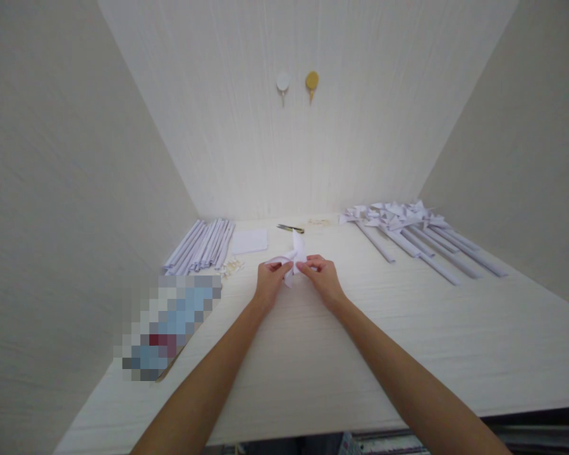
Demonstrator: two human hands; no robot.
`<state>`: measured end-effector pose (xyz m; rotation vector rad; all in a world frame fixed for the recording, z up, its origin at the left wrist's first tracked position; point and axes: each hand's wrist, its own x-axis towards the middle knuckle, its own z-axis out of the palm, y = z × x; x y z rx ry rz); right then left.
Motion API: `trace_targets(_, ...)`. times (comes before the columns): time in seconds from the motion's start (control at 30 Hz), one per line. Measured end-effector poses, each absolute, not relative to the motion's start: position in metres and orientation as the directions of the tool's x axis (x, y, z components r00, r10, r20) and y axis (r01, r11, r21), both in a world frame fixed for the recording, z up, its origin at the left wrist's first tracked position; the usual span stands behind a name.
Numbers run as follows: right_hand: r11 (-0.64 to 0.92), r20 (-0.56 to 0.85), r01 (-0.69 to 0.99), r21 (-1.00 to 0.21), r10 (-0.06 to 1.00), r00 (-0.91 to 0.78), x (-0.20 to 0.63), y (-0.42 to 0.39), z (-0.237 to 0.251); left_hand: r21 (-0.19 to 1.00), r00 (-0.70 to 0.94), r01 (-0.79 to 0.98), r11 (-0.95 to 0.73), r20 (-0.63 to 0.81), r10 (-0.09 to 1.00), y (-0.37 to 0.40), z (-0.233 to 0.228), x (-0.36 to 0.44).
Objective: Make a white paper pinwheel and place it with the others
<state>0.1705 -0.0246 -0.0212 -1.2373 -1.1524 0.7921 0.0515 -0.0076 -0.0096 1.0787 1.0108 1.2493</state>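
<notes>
A white paper pinwheel (298,245) is held between both my hands above the middle of the table. My left hand (270,278) pinches its left side with thumb and fingers. On the right side, my right hand (323,276) grips it the same way, both thumbs close to the pinwheel's centre. One blade points away from me and a smaller tip points down towards me. My fingers hide parts of the other blades.
Rolled paper sticks (203,243) lie at the left, beside square white paper sheets (250,241) and small pale bits (232,268). Scissors (290,228) lie behind my hands. Finished pinwheels on sticks (398,218) are piled at the right. Two hooks (312,81) are on the wall.
</notes>
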Motion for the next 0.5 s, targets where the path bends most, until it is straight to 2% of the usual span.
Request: trace_targets(0.5, 0.212, 0.248, 0.154, -0.965, 0.927, 0.28, 0.1726, -0.0241, -0.0231, 0.991, 0.124, -0.125, -0.046, 0.062, 0.99, -0.0041, -0.0145, 0.0481)
